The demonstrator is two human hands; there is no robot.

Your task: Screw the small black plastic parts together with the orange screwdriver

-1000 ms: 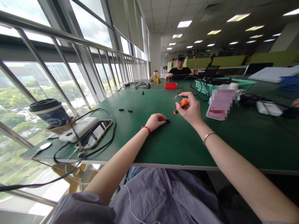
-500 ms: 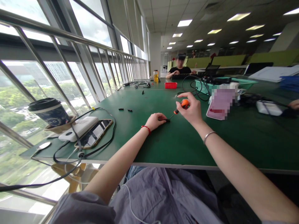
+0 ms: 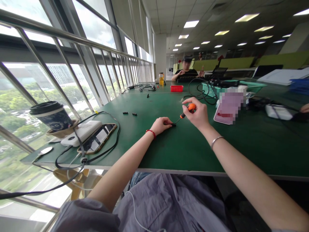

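My left hand (image 3: 160, 125), a red bracelet on its wrist, pinches a small black part (image 3: 173, 124) down on the green table (image 3: 154, 151). An orange and black screwdriver (image 3: 191, 107) is in my right hand (image 3: 198, 113), fingers closed around its handle. The screwdriver leans, its thin shaft running down to the left, and its tip meets or nearly meets the black part. Farther left on the table lie two similar small black pieces (image 3: 125, 113) (image 3: 134, 114). Another small dark piece (image 3: 148, 95) sits beyond them.
At the left are a lidded paper cup (image 3: 51, 116), a white power bank (image 3: 80, 133), a phone (image 3: 98, 138) and looping cables. Farther back stand a red tray (image 3: 176, 88) and a yellow jar (image 3: 161, 79). A pink phone (image 3: 228, 108) leans by a green basket (image 3: 253, 85). A person sits opposite.
My hands, the screwdriver and the black part stay almost exactly in place. Across the table, the person's hand on the right has risen.
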